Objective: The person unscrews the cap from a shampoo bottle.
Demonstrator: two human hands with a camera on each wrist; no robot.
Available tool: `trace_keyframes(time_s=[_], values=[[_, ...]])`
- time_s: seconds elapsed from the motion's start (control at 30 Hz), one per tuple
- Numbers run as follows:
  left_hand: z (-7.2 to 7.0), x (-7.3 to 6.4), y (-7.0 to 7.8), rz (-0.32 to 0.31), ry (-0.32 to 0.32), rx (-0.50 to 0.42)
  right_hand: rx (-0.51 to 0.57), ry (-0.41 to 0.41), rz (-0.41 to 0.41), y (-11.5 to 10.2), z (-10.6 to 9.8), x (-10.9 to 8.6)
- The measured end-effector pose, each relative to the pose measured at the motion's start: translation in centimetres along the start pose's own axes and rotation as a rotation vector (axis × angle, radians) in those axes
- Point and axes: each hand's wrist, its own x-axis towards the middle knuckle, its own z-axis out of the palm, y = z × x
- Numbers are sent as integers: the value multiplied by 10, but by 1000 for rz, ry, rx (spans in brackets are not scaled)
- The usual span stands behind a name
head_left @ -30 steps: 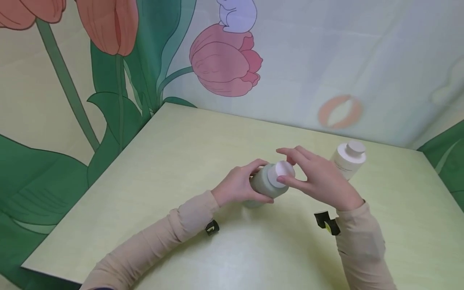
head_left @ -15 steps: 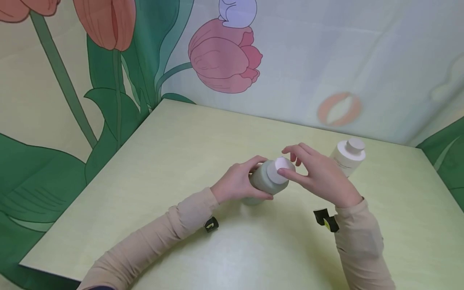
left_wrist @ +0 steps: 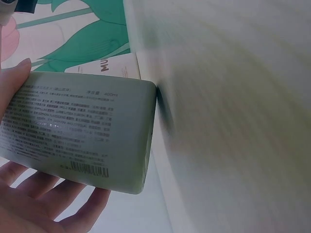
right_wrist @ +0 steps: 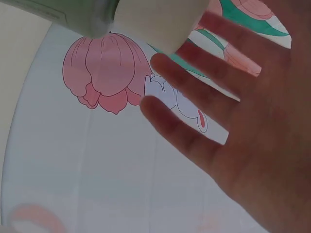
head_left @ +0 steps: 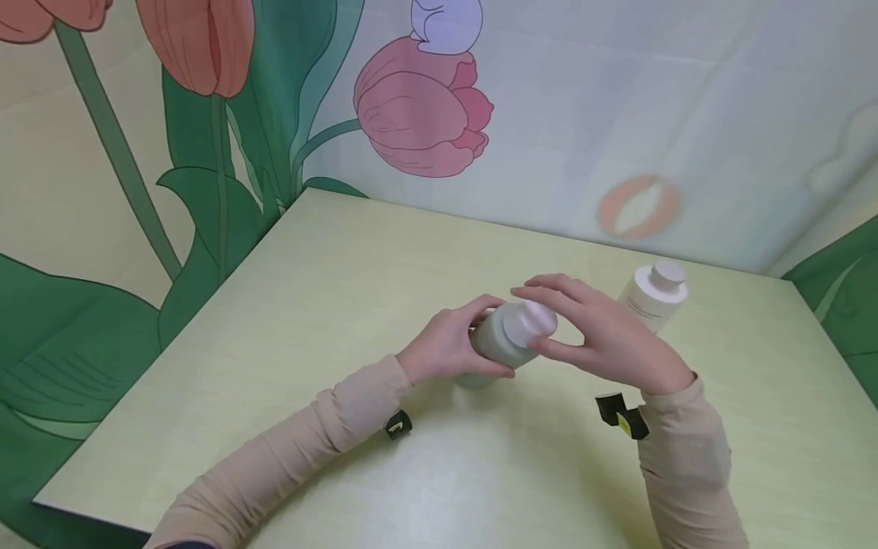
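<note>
In the head view, a grey-green bottle (head_left: 495, 339) tilts toward the right, its pale cap (head_left: 530, 324) uppermost. My left hand (head_left: 442, 352) holds the bottle round its body, thumb in front. The left wrist view shows small print and a barcode on the bottle (left_wrist: 77, 131), with several of my left fingers (left_wrist: 73, 201) below it. At the cap, my right hand (head_left: 597, 332) has its thumb on the near side and fingers over the far side. In the right wrist view, these fingers (right_wrist: 194, 92) spread out by the cap (right_wrist: 158, 22); the thumb is hidden there.
A white bottle (head_left: 656, 293) with a closed lid stands behind my right hand, partly hidden by it. The pale table (head_left: 329, 282) meets a fabric backdrop (head_left: 549, 130) printed with tulips. Black tabs (head_left: 620, 415) stick out at my right sleeve.
The fingers of my right hand have drawn back, then reached forward over the cap again. My left hand and the bottle stay almost in place.
</note>
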Motion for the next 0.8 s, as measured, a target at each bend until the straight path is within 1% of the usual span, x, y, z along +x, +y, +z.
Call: trace_keyframes(time_s=[0.13, 0.23, 0.33, 0.53, 0.6, 0.73, 0.8], values=[[-1, 0, 1, 10, -8, 10, -33, 26, 92, -2, 1, 2], [-1, 0, 0, 10, -14, 17, -68, 42, 136, -2, 3, 3], [0, 1, 0, 9, -17, 23, -75, 50, 120, -1, 3, 3], [1, 0, 0, 8, -9, -3, -52, 38, -2, 3, 2, -1], [1, 0, 0, 11, -5, -4, -50, 41, 2, 3, 2, 0], [2, 0, 0, 15, -1, 14, -73, 66, 59, 0, 1, 2], [2, 0, 0, 11, -1, 13, -86, 77, 67, -2, 0, 2]])
